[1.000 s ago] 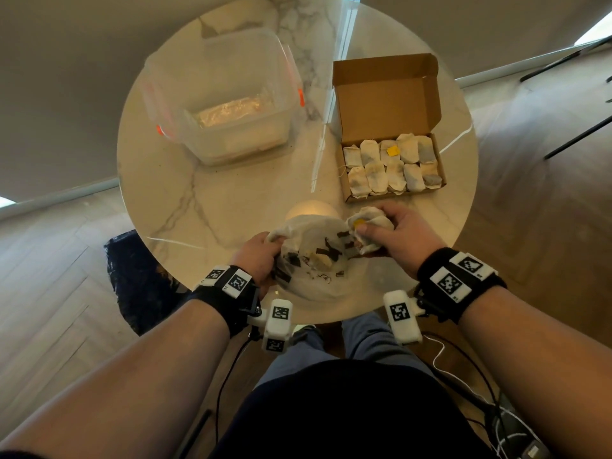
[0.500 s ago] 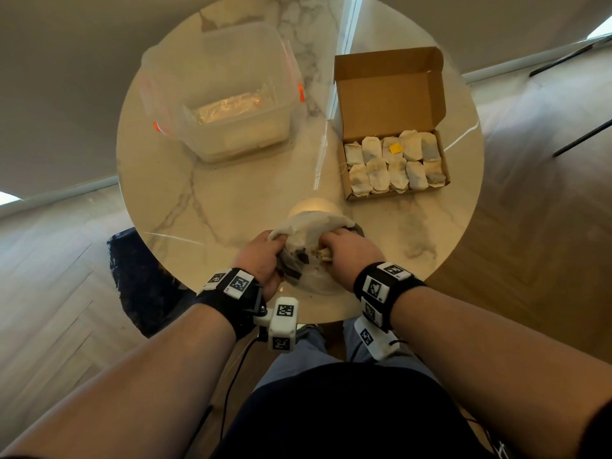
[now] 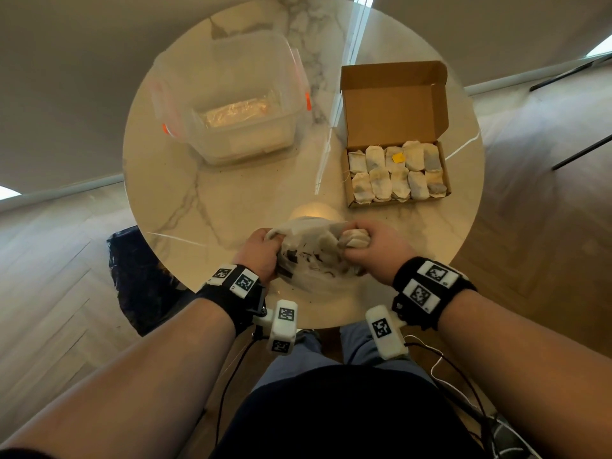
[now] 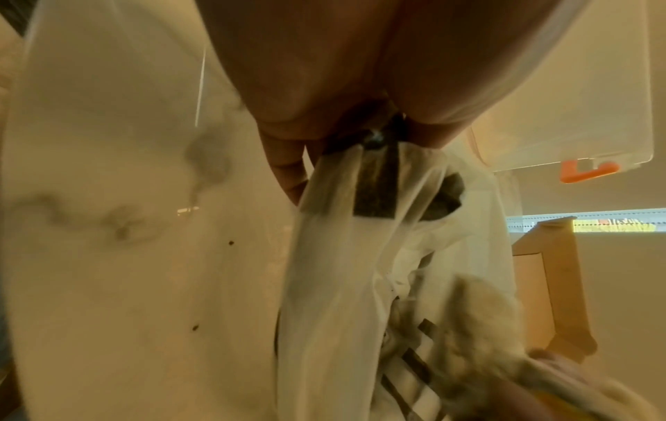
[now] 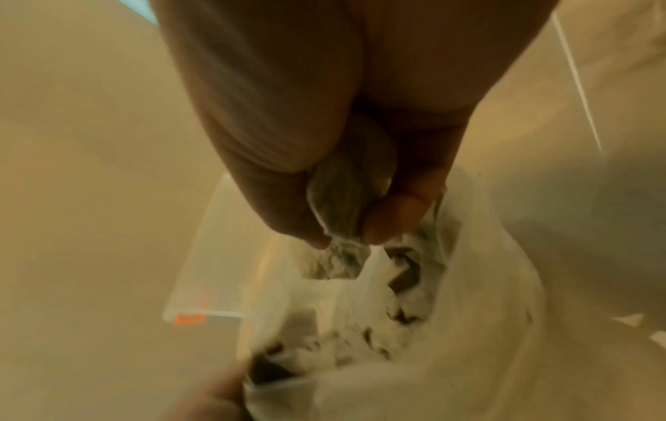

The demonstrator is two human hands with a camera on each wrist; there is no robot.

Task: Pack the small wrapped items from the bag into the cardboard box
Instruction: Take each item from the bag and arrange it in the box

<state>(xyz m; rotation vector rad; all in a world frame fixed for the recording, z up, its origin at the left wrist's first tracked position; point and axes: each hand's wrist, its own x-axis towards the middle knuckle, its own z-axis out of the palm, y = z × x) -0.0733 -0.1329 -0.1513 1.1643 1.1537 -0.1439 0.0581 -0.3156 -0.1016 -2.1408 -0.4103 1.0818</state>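
Note:
A white plastic bag (image 3: 308, 256) with dark print lies at the near edge of the round marble table (image 3: 231, 200). My left hand (image 3: 261, 251) grips the bag's left rim (image 4: 360, 182). At the bag's right side my right hand (image 3: 367, 248) holds small wrapped items (image 3: 354, 241), which show between its curled fingers (image 5: 335, 210) just above the bag's mouth (image 5: 396, 284). The open cardboard box (image 3: 395, 134) stands at the back right, its lid up. Two rows of several wrapped items (image 3: 397, 175) fill it, one with a yellow tag (image 3: 398, 158).
A clear plastic tub (image 3: 231, 104) with orange latches stands at the back left of the table, with something foil-like inside. A dark object (image 3: 139, 276) sits on the wooden floor left of the table. Cables trail by my right leg.
My right hand dropped its earlier wrapped item into the bag or reached in half a second ago, and now comes out to the right holding wrapped items. My left hand stays on the bag.

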